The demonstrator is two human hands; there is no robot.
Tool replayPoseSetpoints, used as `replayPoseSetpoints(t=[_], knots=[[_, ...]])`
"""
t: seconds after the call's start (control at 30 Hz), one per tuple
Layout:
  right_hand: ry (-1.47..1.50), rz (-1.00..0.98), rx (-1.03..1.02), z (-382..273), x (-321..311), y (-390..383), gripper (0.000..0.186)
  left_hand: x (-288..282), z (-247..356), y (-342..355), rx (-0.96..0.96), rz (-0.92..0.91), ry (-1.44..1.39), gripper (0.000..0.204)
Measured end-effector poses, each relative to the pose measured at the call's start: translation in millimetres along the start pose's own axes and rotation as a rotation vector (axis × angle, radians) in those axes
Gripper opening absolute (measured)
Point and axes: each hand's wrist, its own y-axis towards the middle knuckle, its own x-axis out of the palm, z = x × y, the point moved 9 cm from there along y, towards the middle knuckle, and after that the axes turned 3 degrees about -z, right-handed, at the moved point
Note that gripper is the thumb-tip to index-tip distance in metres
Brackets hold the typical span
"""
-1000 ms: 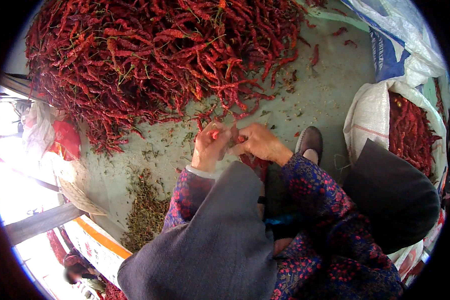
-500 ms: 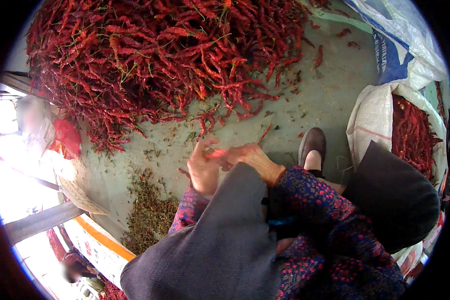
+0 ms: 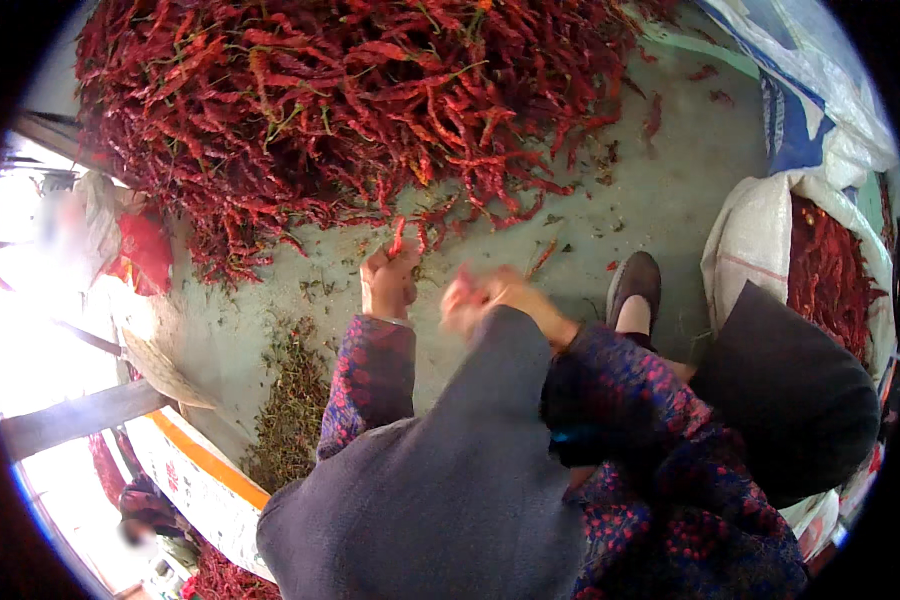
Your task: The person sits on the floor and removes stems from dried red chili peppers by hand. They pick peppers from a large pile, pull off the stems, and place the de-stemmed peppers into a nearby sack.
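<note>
Your left hand (image 3: 389, 284) pinches a slender red chilli (image 3: 398, 237), long axis toward twelve; right hand (image 3: 498, 298) at three o'clock, blurred, grip indeterminate.

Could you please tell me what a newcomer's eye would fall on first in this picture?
Most likely the great heap of wrinkled red chillies filling much of the upper view. Next, near the middle, come the left hand, with a bright red chilli showing at its top near the heap's edge, and the blurred right hand beside it. At the right, an open white sack with red chillies inside stands out too.
</note>
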Motion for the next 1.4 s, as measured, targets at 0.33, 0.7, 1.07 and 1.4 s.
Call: replayPoseSetpoints(t=[0.33,0.7,1.07,1.4], knots=[[0.313,0.334,0.115,10.4,-83.5,1.0,0.014,47.3,32.5,-26.4,-0.07,-0.18,0.102,0.01],[0.453,0.414,0.141,14.8,-63.5,5.5,0.012,89.8,51.0,-43.5,0.488,-0.154,0.767,0.015],[0.141,0.183,0.245,27.2,-48.8,19.1,0.019,-83.6,-58.0,-106.3,0.269,-0.362,1.182,0.018],[0.446,0.459,0.096,27.3,-116.8,6.3,0.012,-98.0,-210.0,-255.0,-0.296,-0.901,1.028,0.025]])
